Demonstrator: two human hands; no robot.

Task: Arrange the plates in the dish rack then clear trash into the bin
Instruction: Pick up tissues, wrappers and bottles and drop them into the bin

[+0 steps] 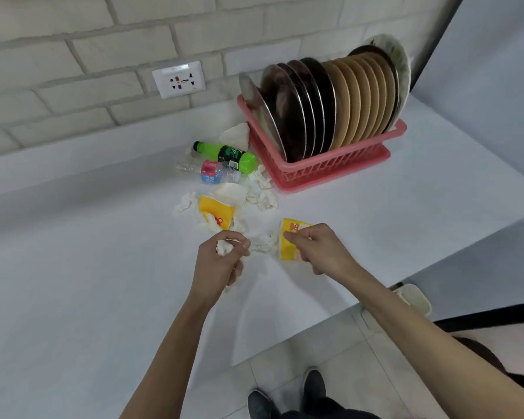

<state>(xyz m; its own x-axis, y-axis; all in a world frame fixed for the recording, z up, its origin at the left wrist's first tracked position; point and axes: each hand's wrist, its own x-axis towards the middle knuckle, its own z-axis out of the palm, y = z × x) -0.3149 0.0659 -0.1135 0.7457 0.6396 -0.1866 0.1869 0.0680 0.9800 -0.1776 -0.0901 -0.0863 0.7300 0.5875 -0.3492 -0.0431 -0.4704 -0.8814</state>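
Note:
Several plates (339, 101), steel, dark and tan, stand upright in a pink dish rack (324, 169) at the back right of the white counter. My left hand (218, 264) is closed around crumpled white tissue (224, 247). My right hand (321, 246) pinches a yellow paper cup (288, 247) lying on the counter. Another yellow cup (215, 211) lies further back among loose tissues (262, 195). A green bottle (224, 154) and a clear bottle (212, 172) lie left of the rack.
A wall socket (179, 79) sits on the brick wall behind. The counter edge (300, 337) runs diagonally at the lower right, with tiled floor, my shoes (285, 397) and a pale bin rim (415, 297) below it.

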